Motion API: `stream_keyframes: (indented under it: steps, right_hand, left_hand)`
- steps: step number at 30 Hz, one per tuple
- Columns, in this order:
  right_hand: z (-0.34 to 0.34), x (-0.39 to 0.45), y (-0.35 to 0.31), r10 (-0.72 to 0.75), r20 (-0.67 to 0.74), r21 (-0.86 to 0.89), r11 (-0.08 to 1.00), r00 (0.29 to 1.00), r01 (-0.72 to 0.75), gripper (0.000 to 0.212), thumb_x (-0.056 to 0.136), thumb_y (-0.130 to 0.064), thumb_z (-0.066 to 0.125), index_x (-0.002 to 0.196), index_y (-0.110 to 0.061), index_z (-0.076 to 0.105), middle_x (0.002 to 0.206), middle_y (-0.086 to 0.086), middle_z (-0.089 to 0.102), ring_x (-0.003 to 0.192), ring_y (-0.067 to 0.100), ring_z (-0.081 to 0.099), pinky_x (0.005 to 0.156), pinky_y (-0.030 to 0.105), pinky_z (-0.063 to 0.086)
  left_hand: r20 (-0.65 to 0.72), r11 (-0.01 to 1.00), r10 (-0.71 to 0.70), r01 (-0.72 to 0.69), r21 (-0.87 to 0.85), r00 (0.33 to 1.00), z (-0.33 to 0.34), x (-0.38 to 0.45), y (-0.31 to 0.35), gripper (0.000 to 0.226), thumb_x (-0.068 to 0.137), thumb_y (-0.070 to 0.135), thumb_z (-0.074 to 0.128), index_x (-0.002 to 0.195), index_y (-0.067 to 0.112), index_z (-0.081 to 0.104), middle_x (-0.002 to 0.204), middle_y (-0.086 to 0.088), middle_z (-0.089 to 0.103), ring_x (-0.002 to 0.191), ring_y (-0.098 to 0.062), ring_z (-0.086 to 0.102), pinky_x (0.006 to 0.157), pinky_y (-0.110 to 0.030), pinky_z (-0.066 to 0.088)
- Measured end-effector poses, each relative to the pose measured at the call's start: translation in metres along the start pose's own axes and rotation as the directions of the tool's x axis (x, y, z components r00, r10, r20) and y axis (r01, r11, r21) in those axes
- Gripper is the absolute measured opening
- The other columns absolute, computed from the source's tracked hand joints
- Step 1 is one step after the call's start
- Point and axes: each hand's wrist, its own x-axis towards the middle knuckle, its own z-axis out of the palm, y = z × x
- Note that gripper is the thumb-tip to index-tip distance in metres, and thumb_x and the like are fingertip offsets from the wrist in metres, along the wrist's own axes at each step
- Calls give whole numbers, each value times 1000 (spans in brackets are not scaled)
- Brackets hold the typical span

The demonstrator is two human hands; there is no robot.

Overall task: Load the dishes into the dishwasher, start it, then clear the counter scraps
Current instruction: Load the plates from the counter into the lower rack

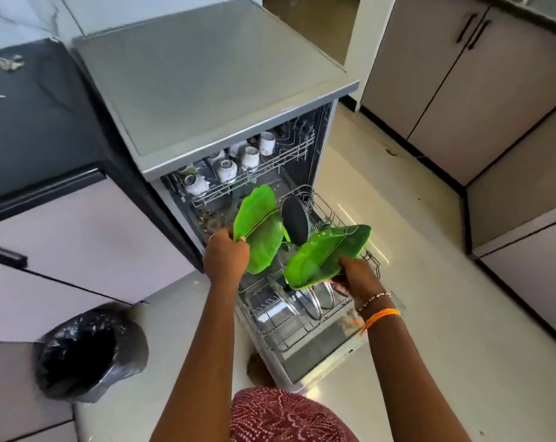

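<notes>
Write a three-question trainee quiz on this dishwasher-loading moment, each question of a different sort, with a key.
1. True or false: both hands hold a green leaf-shaped plate over the lower rack.
2. Multiple choice: the white cups sit in A) the lower rack, B) the upper rack, C) the counter.
3. Fill in: the round dark pan stands on edge in the ____ rack.

Key
1. True: the left hand grips the upright left plate, and the right hand grips the tilted right plate.
2. B
3. lower
</notes>
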Motion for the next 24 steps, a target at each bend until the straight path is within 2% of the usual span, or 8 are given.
stream_keyframes:
  steps: [3,7,12,15,17,20,22,24]
  right_hand:
    - [-17,44,-12,-4,-63,-54,999,998,1,25,91,-2,46,67,0,55,34,-1,55,29,8,51,37,18,42]
    - [-32,99,-23,-31,-26,-181,983,999,25,22,87,10,45,71,-3,52,33,-6,51,28,0,46,33,10,36]
    - [-41,192,-38,-71,12,-136,988,997,72,33,85,17,39,111,2,52,68,0,69,55,11,64,52,23,55]
    - [-50,258,-42,-92,32,-252,963,995,97,34,87,12,43,121,7,47,104,24,63,84,28,62,73,38,52]
    - [-59,299,-42,-111,75,-365,922,991,131,34,89,8,43,122,4,46,116,28,58,95,31,57,75,37,48]
    - [-70,342,-38,-72,153,-373,919,986,125,35,86,3,47,121,-2,46,107,18,58,91,27,56,68,32,49]
    - [-73,369,-35,-69,183,-457,878,981,147,41,75,-8,54,115,-3,46,102,15,57,90,29,56,71,40,50]
    - [-72,395,-25,-65,196,-557,814,979,165,36,72,-11,54,107,-8,46,99,13,57,94,35,58,82,51,50]
  left_hand:
    - [42,999,-31,32,-12,999,25,19,14,26,87,13,53,111,9,62,112,-21,63,105,-38,57,82,-39,44]
    - [37,997,-59,61,-48,998,61,40,25,29,89,13,54,117,8,59,115,-20,62,106,-38,55,81,-37,41]
    - [-33,979,-157,151,-135,987,130,63,31,22,91,15,55,110,6,58,106,-21,63,98,-35,57,68,-30,32]
    - [-113,944,-248,214,-251,962,176,82,40,23,90,13,56,112,7,59,102,-19,65,95,-33,60,69,-30,37]
    - [-173,918,-303,238,-316,937,208,96,45,21,89,12,57,109,7,60,95,-12,65,91,-29,60,67,-27,35]
    - [-219,896,-343,249,-368,913,240,116,45,20,86,7,58,106,6,61,93,-13,65,91,-31,61,75,-34,46]
    - [-247,883,-372,258,-393,895,260,131,38,24,82,3,59,106,6,61,95,-18,65,90,-34,62,77,-40,49]
    - [-276,878,-388,263,-399,879,275,141,27,27,80,-1,58,105,9,60,87,-12,63,81,-29,60,70,-34,47]
